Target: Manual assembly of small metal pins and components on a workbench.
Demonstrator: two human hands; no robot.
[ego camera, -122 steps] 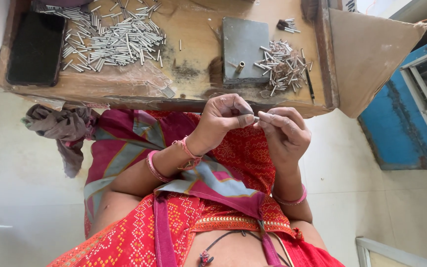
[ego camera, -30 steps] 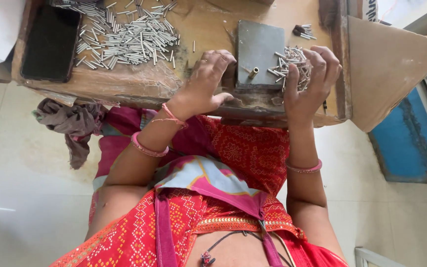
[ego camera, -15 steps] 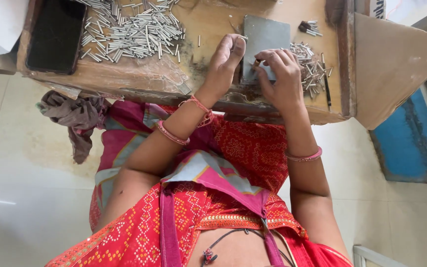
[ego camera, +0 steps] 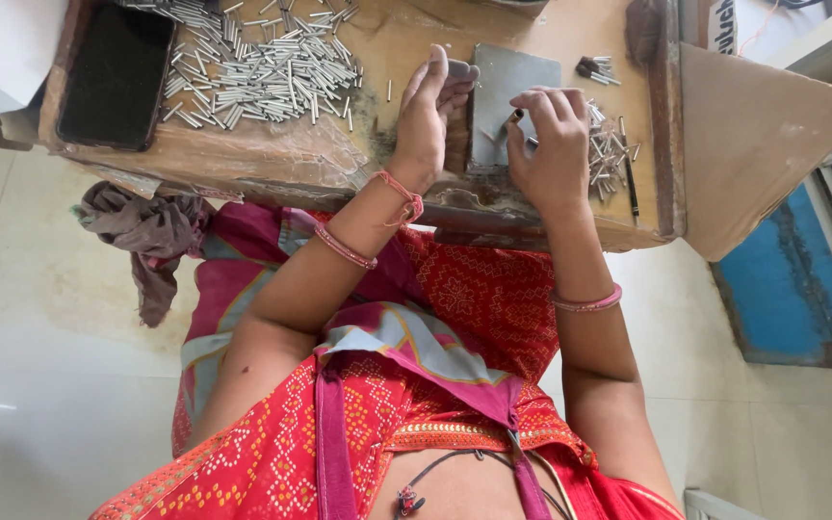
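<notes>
A grey metal block (ego camera: 517, 82) stands on the worn wooden bench (ego camera: 272, 159). My left hand (ego camera: 428, 116) rests against the block's left edge, fingers curled over its top corner. My right hand (ego camera: 553, 144) lies on the block's right half, fingertips pinching a small metal pin (ego camera: 515, 116) at a stud on the block. Next to my right hand is a small heap of metal pins (ego camera: 609, 149). Farther left lies a big pile of silver pins (ego camera: 262, 63).
A black phone (ego camera: 116, 75) lies at the bench's left end. A grey cloth (ego camera: 146, 236) hangs off the front edge. A brown cardboard sheet (ego camera: 758, 135) leans at the right, a blue panel (ego camera: 796, 289) beyond it. A few dark pins (ego camera: 594, 67) lie behind the block.
Both hands went from my lap up to the bench. The right hand picked from the small heap, then moved left onto the grey block; the left hand settled at the block's edge.
</notes>
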